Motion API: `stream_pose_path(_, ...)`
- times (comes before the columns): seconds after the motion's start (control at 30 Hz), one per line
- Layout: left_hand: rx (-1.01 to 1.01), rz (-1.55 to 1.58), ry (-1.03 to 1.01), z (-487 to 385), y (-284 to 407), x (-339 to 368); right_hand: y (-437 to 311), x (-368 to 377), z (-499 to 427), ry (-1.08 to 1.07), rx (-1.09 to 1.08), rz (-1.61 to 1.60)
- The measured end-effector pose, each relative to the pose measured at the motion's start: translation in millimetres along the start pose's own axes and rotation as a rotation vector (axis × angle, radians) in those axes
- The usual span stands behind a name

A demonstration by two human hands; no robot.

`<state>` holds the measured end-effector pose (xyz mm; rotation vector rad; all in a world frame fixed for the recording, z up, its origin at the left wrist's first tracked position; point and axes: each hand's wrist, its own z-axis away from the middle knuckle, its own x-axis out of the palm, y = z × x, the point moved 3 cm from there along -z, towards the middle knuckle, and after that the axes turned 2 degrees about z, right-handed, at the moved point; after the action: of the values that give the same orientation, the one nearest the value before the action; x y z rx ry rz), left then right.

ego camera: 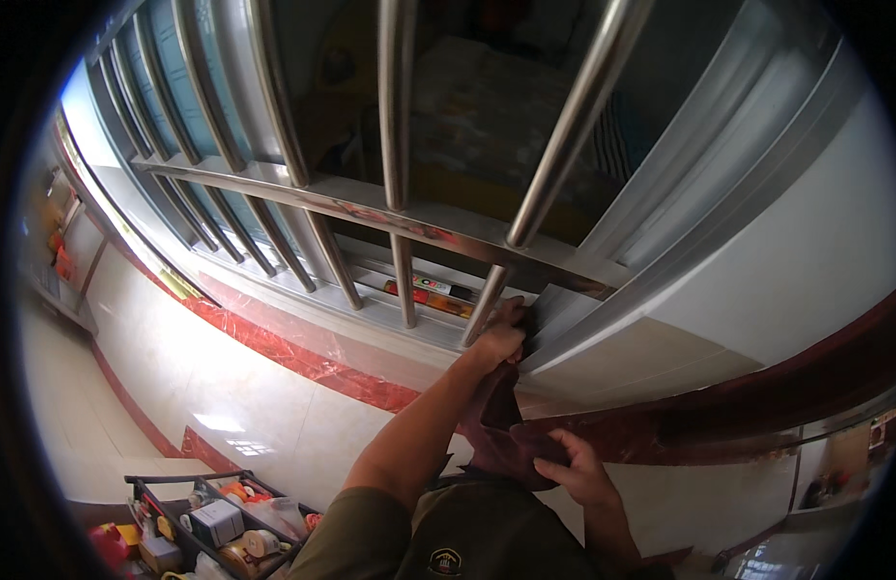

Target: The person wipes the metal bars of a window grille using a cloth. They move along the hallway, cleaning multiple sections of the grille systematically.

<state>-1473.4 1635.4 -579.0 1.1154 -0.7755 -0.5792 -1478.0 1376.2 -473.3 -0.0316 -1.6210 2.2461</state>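
Note:
A dark maroon cloth [495,442] hangs between my two hands, in front of my body. My left hand [504,335] reaches to the lower right corner of a barred window, with the cloth's upper end bunched in it. Its fingers are partly behind the last steel bar [486,308], beside the window frame [564,319]. Lower down, my right hand [580,467] pinches the cloth's other end between thumb and fingers. Just left of my left hand, a white marker pen [430,283] and a red-and-amber tube [430,298] lie on the sill track behind the bars.
Vertical stainless bars [396,109] and a flat crossbar [346,206] front the window. A red stone band [310,370] runs below the sill. A black compartment organiser [180,478] with boxes, tape rolls and bags stands at lower left. A dim room with a bed [477,116] shows inside.

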Motion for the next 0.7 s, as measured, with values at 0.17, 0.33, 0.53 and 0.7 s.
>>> stream_pose_path(0.17, 0.288, -0.033, 0.293, 11.2, -8.7, 6.9, -2.4, 4.7, -0.5, 0.041, -0.039, 0.091)
stream_pose_path(0.33, 0.388, 0.135, 0.32, 84.8, -7.5, 14.1, 0.6, -4.4, 2.3, 0.103, -0.015, 0.097)
stream_pose_path(0.53, 0.135, 0.533, 0.242, 153.6, -23.3, -46.9, 4.4, -10.0, 4.6, 0.223, 0.0, 0.074)
stream_pose_path(0.7, -0.004, 0.958, 0.213, 185.0, -42.3, -102.1, -8.8, -5.3, -8.2, 0.27, 0.002, 0.068)
